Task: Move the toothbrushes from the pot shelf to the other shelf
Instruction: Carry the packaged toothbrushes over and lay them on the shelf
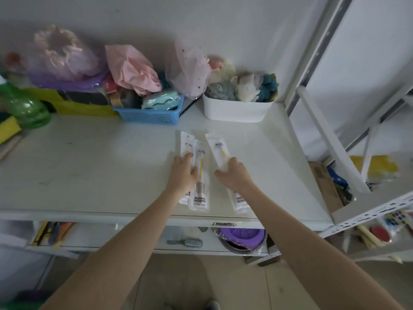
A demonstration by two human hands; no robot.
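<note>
Three packaged toothbrushes in white sleeves lie on the white shelf top [89, 166] near its front edge. Two overlap on the left: the leftmost toothbrush pack [186, 143] and the middle toothbrush pack [200, 198]. My left hand [183, 173] rests on these two, fingers curled over them. The third toothbrush pack [217, 146] lies slightly tilted to the right, and my right hand [233, 174] is closed over its middle. All packs touch the shelf surface.
At the back stand a blue basket [152, 116], a white bin [237, 110] of sponges, a yellow tray [73, 106], bagged items and a green bottle [24, 106]. A second white rack [348, 153] stands to the right. A lower shelf holds a hairbrush [186, 242] and a purple pot [240, 238].
</note>
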